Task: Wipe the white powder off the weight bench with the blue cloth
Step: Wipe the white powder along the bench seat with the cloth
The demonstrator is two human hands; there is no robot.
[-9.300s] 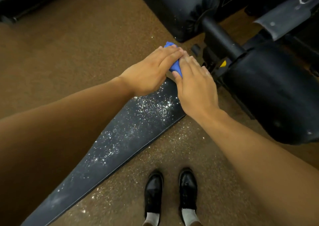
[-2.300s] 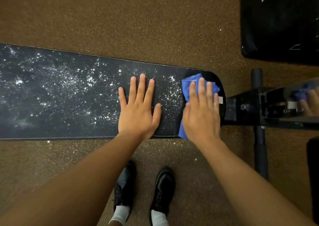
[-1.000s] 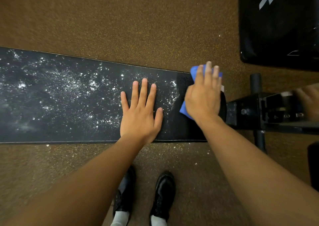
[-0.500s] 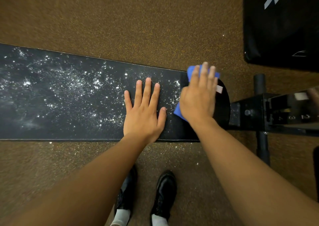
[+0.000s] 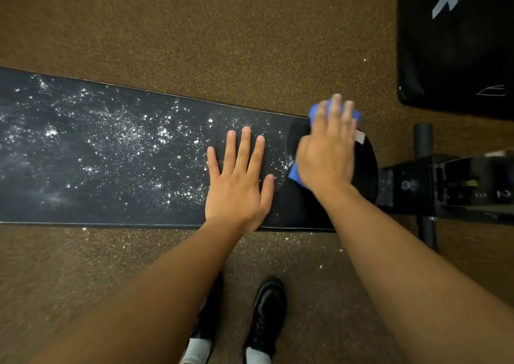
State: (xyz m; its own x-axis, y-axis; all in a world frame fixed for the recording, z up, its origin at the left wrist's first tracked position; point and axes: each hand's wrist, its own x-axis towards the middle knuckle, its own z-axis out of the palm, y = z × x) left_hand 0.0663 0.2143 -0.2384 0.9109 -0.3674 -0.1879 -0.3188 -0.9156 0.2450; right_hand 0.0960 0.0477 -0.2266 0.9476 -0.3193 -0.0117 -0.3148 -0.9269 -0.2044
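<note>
The long black weight bench pad (image 5: 111, 196) runs across the view from the left edge to its rounded right end. White powder (image 5: 130, 138) speckles most of its left and middle surface. My left hand (image 5: 239, 185) lies flat on the pad, fingers spread, holding nothing. My right hand (image 5: 328, 152), blurred by motion, presses the blue cloth (image 5: 294, 174) onto the pad's right end. The cloth shows only at my fingertips and under my palm. The pad around my right hand looks dark and free of powder.
The bench's black metal frame (image 5: 445, 185) with a crossbar (image 5: 424, 185) joins the pad on the right. A large black padded block (image 5: 456, 43) sits at the upper right. Brown speckled floor (image 5: 194, 30) surrounds the bench, with powder specks near my black shoes (image 5: 267, 313).
My right hand has kept rubbing the cloth over the pad's right end, shifting slightly toward the far edge. The left hand stays flat in place.
</note>
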